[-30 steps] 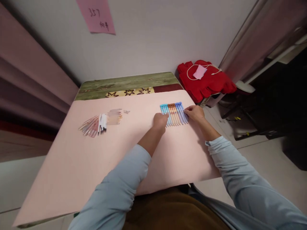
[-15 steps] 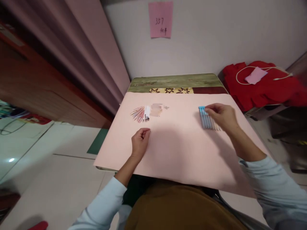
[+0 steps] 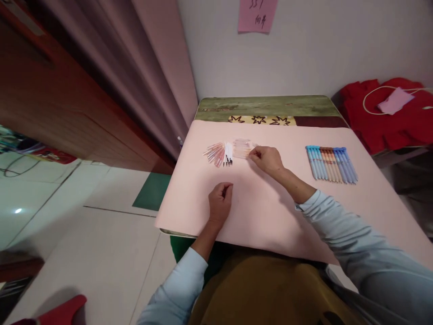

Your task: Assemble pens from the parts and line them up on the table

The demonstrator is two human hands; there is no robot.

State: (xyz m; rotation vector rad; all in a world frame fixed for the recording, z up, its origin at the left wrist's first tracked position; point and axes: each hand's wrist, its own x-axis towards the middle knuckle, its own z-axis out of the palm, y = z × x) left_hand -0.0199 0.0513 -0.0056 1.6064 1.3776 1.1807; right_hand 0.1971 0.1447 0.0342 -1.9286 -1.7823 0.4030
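Observation:
My right hand [image 3: 265, 159] reaches across to the far left of the pink table cover [image 3: 270, 212]. Its fingers are pinched at the edge of a heap of clear pen barrels [image 3: 242, 148]. Just left of that heap lie white refills [image 3: 228, 153] and a fan of pinkish pen parts [image 3: 214, 153]. My left hand [image 3: 220, 202] rests on the cover nearer to me, its fingers curled in; nothing shows in it. A tidy row of blue and orange pens [image 3: 330, 163] lies at the right, away from both hands.
The table's green far edge [image 3: 264, 107] meets a white wall with a pink paper note [image 3: 257, 16]. A red cloth with a white cord [image 3: 389, 113] lies to the right. Brown curtains and a wooden panel stand at the left, above a tiled floor.
My right hand left the row of pens and crossed to the heap of clear parts at the left. My left hand stayed curled on the cover. The view turned further left.

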